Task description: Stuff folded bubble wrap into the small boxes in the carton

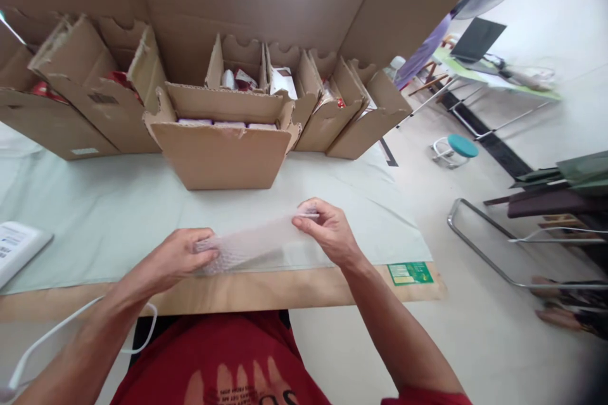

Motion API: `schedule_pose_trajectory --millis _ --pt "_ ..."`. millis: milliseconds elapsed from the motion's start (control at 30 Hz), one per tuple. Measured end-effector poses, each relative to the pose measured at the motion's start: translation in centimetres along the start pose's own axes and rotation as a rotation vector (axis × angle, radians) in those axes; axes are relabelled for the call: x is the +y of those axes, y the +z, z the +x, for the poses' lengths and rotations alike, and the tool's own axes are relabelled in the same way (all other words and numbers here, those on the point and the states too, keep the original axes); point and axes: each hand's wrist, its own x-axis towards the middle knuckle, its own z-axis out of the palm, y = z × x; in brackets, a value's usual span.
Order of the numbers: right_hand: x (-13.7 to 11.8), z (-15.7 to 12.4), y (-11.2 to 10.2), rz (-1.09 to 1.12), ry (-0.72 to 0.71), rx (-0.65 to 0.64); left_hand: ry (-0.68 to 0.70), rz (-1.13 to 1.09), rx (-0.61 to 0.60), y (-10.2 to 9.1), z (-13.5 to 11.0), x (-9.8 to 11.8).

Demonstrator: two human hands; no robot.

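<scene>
A strip of clear bubble wrap is stretched between my two hands, just above the near edge of the table. My left hand pinches its left end, where the bubbles show bunched up. At the other end, slightly higher, my right hand grips the wrap between thumb and fingers. A thin white edge sticks out by the right thumb; I cannot make out what it is. Beyond my hands stands a cardboard box with several purple-edged packs in its top.
More open cardboard boxes with small goods line the back against a tall cardboard panel. A white device lies at left; a white cable hangs nearby. At right are a teal stool, a metal-framed chair and a person's feet.
</scene>
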Motion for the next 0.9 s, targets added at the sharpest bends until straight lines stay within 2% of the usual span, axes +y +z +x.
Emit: schedule_pose_trajectory --millis 100,233,300,367,433,500,567,600,667,733,800,900 --pt "-0.8 -0.2 -0.8 -0.038 -0.013 0.011 -0.043 -0.289 0.192 -0.4 -0.9 -0.7" --pt "-2.5 0.6 -0.8 -0.008 -0.081 0.041 -0.004 -0.513 0.617 -0.6 -0.8 1.1" --pt "-3.9 1.7 -0.9 0.031 -0.152 0.076 0.062 -0.5 0.8 -1.2 -0.6 3.1" --pt "-5.8 3.4 -1.1 0.061 -0.248 0.109 0.178 -0.392 0.973 -2.5 -0.4 5.4" --pt "-8.0 5.7 -1.4 0.056 -0.367 0.152 0.311 -0.228 1.131 -4.4 -0.1 7.5" --pt "-10.2 8.6 -1.6 0.002 -0.476 0.192 0.408 -0.099 1.233 -6.9 0.6 9.4" --pt "-12.1 11.7 -1.8 -0.073 -0.533 0.191 0.453 -0.033 1.263 -9.6 1.7 10.7" --pt "-12.8 13.2 -1.9 -0.11 -0.534 0.166 0.446 -0.015 1.237 -10.9 2.3 11.2" --pt "-13.8 16.0 -2.0 -0.207 -0.469 0.059 0.334 0.085 1.155 -13.2 3.7 11.9" --pt "-14.4 18.0 -2.0 -0.387 -0.344 -0.079 0.138 0.28 0.989 -14.7 5.1 12.0" --pt "-14.7 19.2 -1.7 -0.656 -0.235 -0.175 -0.036 0.5 0.787 -15.6 6.3 11.8" --pt "-15.1 19.6 -0.5 -1.071 -0.206 -0.197 -0.128 0.678 0.604 -16.2 7.7 11.2"
